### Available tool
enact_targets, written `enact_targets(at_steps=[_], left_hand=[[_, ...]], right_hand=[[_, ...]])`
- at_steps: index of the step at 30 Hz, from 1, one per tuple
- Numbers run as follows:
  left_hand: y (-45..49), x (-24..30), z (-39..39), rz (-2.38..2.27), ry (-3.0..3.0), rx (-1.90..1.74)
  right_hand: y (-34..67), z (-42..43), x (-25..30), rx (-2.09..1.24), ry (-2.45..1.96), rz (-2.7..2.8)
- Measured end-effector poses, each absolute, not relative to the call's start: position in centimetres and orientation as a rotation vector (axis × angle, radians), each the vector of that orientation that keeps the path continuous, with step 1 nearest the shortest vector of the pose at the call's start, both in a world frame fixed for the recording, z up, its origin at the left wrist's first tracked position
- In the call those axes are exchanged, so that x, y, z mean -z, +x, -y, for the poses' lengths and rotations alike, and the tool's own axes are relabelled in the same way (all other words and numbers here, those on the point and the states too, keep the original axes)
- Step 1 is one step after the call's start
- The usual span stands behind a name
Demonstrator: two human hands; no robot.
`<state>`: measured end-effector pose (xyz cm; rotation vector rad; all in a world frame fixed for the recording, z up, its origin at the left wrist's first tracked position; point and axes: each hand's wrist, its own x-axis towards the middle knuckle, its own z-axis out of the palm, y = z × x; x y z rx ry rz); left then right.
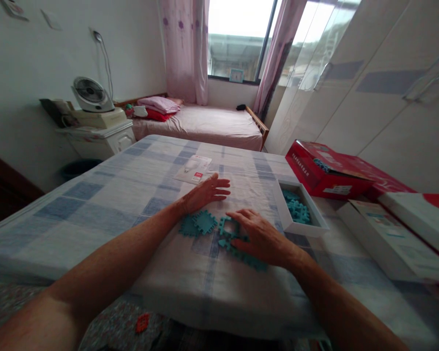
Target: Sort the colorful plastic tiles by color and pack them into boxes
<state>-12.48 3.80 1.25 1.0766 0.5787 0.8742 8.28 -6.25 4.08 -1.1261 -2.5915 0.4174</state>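
Note:
My left hand is open above the table, fingers stretched to the right and holding nothing. Just below it lie overlapping teal interlocking tiles with toothed edges. My right hand reaches over a second group of teal pieces. Its thumb and forefinger are spread apart around a teal square frame piece, and appear to touch it. More toothed teal tiles stretch out beneath that hand, partly covered by it.
A white open box holds several teal pieces on the right. Behind it sits a red box, with white boxes nearer. A clear packet lies beyond my left hand. An orange piece is on the floor.

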Motion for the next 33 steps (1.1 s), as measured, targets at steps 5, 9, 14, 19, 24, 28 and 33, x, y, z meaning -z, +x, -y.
enact_targets(at_steps=[5,9,14,19,24,28,33], left_hand=[[-12.5,-1.2,-3.9,-0.571,1.075,-0.876],[-12.5,-1.2,-3.9,-0.564,1.081,-0.873],[-12.4,-1.3,-3.9,-0.585,1.08,-0.874],[-12.5,-1.1,-4.1,-0.576,1.084,-0.875],[-12.6,-1.0,-4.2,-0.565,1.089,-0.872],[-12.7,-1.0,-4.2,-0.577,1.097,-0.878],[-12.7,-1.5,-3.9,-0.564,1.128,-0.952]], right_hand=[[8.2,5.5,-3.6,-0.481,-1.234,2.362],[9.4,5.1,-4.9,-0.633,-1.314,2.101],[11.4,5.8,-7.3,-1.398,-1.134,2.22],[11.0,6.5,-6.5,-1.148,-1.235,2.611],[10.3,6.9,-5.7,-0.901,-1.215,2.722],[10.1,7.3,-6.0,-0.874,-1.226,2.726],[10.4,7.7,-5.7,-1.031,-1.291,2.645]])
